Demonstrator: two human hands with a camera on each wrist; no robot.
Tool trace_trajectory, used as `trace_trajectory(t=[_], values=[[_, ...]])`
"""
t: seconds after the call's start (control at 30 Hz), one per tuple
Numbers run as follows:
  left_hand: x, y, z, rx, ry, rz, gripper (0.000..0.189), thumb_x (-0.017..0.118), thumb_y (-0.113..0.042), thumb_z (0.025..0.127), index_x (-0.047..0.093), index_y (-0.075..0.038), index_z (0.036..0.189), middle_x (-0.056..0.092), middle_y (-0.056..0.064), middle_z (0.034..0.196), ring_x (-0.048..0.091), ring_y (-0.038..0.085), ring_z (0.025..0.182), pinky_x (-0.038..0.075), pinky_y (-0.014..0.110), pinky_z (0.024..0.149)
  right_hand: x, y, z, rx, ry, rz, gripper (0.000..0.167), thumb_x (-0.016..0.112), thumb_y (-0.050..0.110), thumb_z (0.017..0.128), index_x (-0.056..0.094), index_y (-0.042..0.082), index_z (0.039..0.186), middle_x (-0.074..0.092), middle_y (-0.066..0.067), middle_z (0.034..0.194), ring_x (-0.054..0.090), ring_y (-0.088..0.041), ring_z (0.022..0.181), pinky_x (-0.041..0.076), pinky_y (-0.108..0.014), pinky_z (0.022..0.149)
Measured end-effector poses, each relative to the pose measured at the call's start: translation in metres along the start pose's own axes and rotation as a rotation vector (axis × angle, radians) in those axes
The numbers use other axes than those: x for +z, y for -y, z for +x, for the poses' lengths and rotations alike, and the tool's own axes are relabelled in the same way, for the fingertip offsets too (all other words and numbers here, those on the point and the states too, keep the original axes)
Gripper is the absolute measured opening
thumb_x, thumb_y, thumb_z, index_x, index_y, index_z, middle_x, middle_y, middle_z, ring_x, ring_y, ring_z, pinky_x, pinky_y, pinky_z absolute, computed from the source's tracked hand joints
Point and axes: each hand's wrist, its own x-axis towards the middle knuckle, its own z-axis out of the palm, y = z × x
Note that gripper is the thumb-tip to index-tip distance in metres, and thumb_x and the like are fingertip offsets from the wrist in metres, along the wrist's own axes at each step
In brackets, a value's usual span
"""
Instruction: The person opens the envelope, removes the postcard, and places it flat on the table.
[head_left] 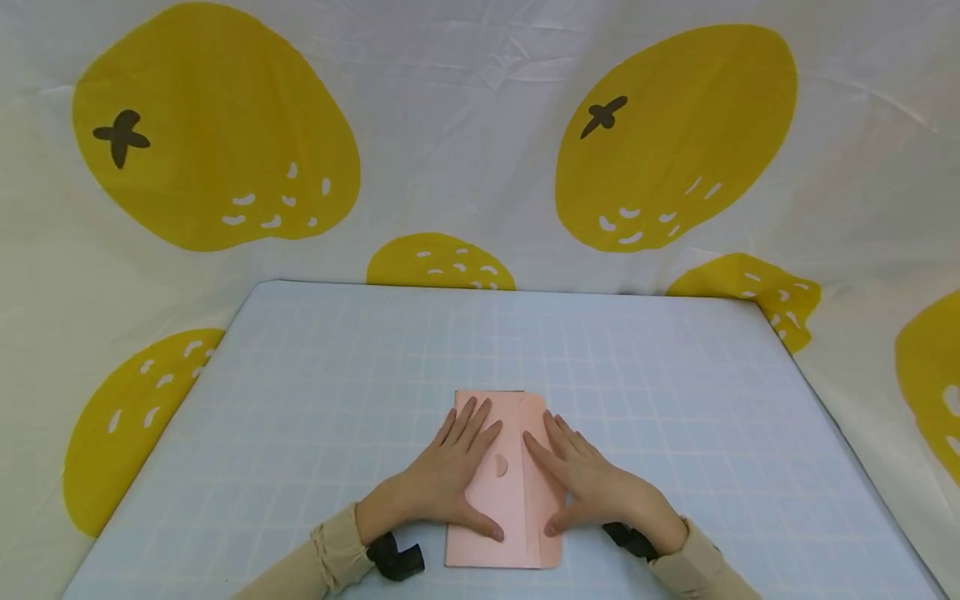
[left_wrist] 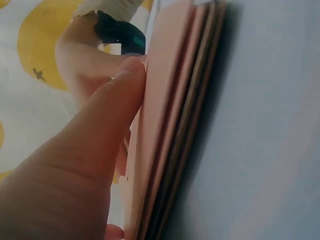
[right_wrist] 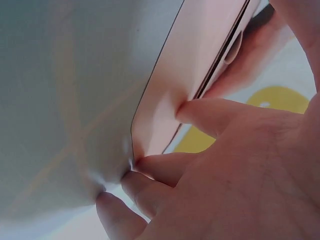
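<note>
A flat, folded piece of pink cardboard (head_left: 487, 546) lies upright in the head view, with a half-moon tab or cut-out (head_left: 501, 465) near its middle and a narrow strip with rounded corners along its right side. My left hand (head_left: 442, 479) rests on its left panel, fingers extended and thumb spread toward the lower middle. With fingers straight, my right hand (head_left: 600, 485) touches the right strip (right_wrist: 160, 100); in the right wrist view two other fingertips meet the tabletop beside it. Stacked layers show along the cardboard's edge (left_wrist: 170, 120) in the left wrist view.
A pale blue tabletop (head_left: 337, 375) with a white grid lies under the cardboard. Behind and around it hangs a white cloth (head_left: 465, 125) with large yellow fruit shapes. Black bands (head_left: 393, 558) sit at both wrists, by the beige sleeves (head_left: 322, 554).
</note>
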Motion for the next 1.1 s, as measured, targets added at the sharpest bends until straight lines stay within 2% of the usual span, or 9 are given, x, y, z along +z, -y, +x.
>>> trace_trajectory(t=[0.23,0.33,0.5,0.73,0.83,1.1], values=[[-0.004,-0.008,0.003,-0.014,-0.010,0.011,0.119,0.053,-0.085,0.076,0.018,-0.007,0.159,-0.006,0.022,0.164,-0.011,0.041,0.149,0.003,0.055,0.118,0.000,0.001,0.001,0.015,0.010,-0.013,0.112,0.081,0.049,0.075,0.021,0.003,0.157,-0.003,-0.032,0.160,0.000,-0.050,0.147,0.015,-0.067,0.111],[-0.008,-0.011,0.006,-0.035,0.008,0.018,0.113,0.054,-0.083,0.078,0.022,-0.010,0.159,-0.005,0.023,0.164,-0.010,0.042,0.149,0.003,0.055,0.118,0.000,0.000,0.002,0.020,0.017,-0.015,0.112,0.082,0.049,0.076,0.020,0.004,0.158,-0.004,-0.030,0.161,-0.001,-0.049,0.147,0.015,-0.066,0.111],[-0.014,-0.018,0.011,-0.076,0.058,0.037,0.107,0.055,-0.081,0.079,0.026,-0.014,0.158,-0.001,0.024,0.163,-0.008,0.044,0.148,0.005,0.057,0.117,0.001,0.000,0.002,0.017,0.020,-0.023,0.112,0.082,0.048,0.076,0.020,0.003,0.158,-0.005,-0.030,0.161,-0.002,-0.048,0.147,0.015,-0.066,0.111],[-0.018,-0.027,0.019,-0.117,0.113,0.082,0.104,0.055,-0.080,0.080,0.026,-0.018,0.158,0.006,0.026,0.162,0.001,0.051,0.146,0.017,0.060,0.115,0.000,0.000,0.001,0.016,0.025,-0.022,0.113,0.081,0.051,0.076,0.019,0.003,0.158,-0.005,-0.031,0.160,-0.002,-0.049,0.147,0.015,-0.066,0.111],[-0.020,-0.031,0.022,-0.134,0.124,0.093,0.104,0.055,-0.080,0.080,0.026,-0.019,0.158,0.009,0.027,0.161,0.005,0.054,0.145,0.021,0.061,0.113,0.000,0.000,0.002,0.019,0.027,-0.014,0.114,0.081,0.050,0.076,0.018,0.003,0.158,-0.006,-0.030,0.160,-0.003,-0.049,0.147,0.014,-0.066,0.111],[-0.017,-0.043,0.030,-0.203,0.135,0.157,0.104,0.050,-0.085,0.078,0.025,-0.023,0.159,0.012,0.029,0.161,0.007,0.057,0.143,0.022,0.066,0.110,0.003,-0.001,0.003,0.048,0.043,-0.011,0.113,0.081,0.047,0.077,0.016,0.007,0.159,-0.009,-0.027,0.162,-0.006,-0.045,0.148,0.012,-0.064,0.113]])
